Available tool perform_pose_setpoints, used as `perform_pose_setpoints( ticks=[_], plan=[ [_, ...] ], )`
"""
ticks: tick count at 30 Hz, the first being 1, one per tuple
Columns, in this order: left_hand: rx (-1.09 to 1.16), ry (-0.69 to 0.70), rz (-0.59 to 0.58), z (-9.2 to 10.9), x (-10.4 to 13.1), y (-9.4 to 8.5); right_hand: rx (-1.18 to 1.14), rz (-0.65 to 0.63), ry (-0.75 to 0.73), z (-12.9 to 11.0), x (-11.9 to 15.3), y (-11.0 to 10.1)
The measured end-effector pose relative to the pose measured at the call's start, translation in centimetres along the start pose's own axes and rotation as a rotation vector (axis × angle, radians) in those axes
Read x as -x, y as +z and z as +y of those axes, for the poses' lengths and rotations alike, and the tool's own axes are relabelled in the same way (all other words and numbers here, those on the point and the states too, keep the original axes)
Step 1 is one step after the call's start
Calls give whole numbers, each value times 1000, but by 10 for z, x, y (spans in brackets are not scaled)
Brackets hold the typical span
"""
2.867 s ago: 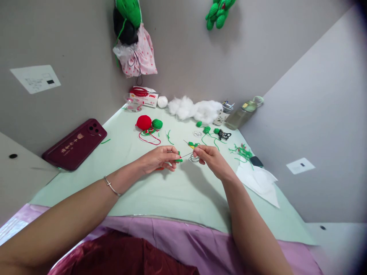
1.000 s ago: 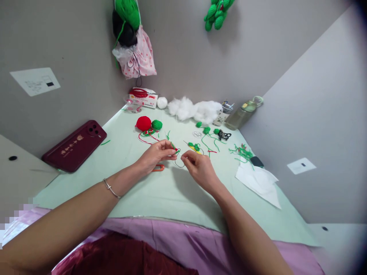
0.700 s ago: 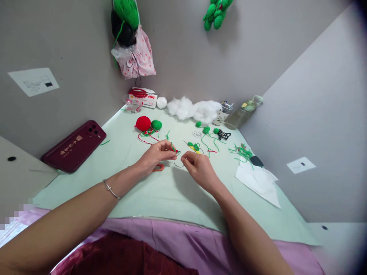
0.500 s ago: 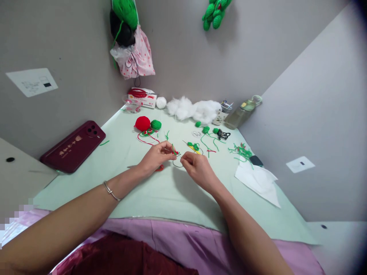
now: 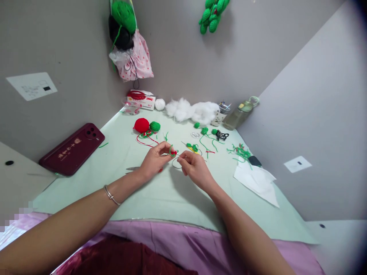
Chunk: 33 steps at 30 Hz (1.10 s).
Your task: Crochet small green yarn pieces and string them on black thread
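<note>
Between thumb and fingers, my left hand [image 5: 155,159] pinches a small red and green yarn piece [image 5: 173,152]. My right hand [image 5: 195,165], closed just to the right, grips a thin metal tool at the edge of that piece; its type is too small to tell. A dark thin cord [image 5: 176,166] loops below the fingertips. Scissors [image 5: 133,168] lie partly under my left hand, with a bit of red handle showing. Behind my left hand sit a red yarn ball [image 5: 141,125] and a smaller green ball [image 5: 155,126].
White stuffing [image 5: 190,110] lies along the back wall. A bottle [image 5: 239,114] and a pen cup [image 5: 220,115] stand back right. Green scraps [image 5: 241,152] and white tissue [image 5: 255,179] lie right. A maroon phone [image 5: 73,149] leans at the left.
My right hand has moved slightly left, so the tool in its fingers now meets the yarn piece. More of the scissor blades shows beside my left wrist.
</note>
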<state>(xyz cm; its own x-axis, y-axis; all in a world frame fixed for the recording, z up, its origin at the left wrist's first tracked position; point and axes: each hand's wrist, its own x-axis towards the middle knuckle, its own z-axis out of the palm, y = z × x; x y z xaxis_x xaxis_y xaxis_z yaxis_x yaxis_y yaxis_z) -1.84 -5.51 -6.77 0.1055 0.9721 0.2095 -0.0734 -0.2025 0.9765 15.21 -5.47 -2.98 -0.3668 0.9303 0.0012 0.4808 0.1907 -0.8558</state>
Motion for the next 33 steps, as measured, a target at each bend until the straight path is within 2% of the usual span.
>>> perform_pose_setpoints(
  ticks=[4, 8, 9, 13, 14, 19, 23, 25, 27, 31, 33],
  plan=[
    [44, -2, -37, 2, 0, 3, -56, 19, -1, 3, -3, 1],
    [106, -58, -22, 2, -1, 1, -76, -78, -15, 6, -5, -6],
    [121, -80, -26, 1, -1, 0, -68, -67, -38, 7, -6, -9],
    [218, -107, -77, 1, -3, -4, -9, 211, -101, 12, -9, -24],
    [249, -109, -93, 2, -4, -4, -25, 235, -93, 13, -10, -27],
    [289, -144, -180, 6, -4, -2, -314, 20, 13, 18, -15, -24],
    [268, -127, -228, 4, -3, 0, -505, -15, 57, 17, -16, -14],
    [326, -147, -271, 4, -2, 0, -543, -34, 71, 17, -16, -13],
    [426, -198, -316, 6, -2, -1, -567, 9, 72, 19, -18, -17],
    [536, -280, -338, 10, -2, -3, -708, 209, 91, 25, -24, -31],
    [549, -288, -343, 11, -1, -3, -831, 211, 100, 23, -24, -35]
  ],
)
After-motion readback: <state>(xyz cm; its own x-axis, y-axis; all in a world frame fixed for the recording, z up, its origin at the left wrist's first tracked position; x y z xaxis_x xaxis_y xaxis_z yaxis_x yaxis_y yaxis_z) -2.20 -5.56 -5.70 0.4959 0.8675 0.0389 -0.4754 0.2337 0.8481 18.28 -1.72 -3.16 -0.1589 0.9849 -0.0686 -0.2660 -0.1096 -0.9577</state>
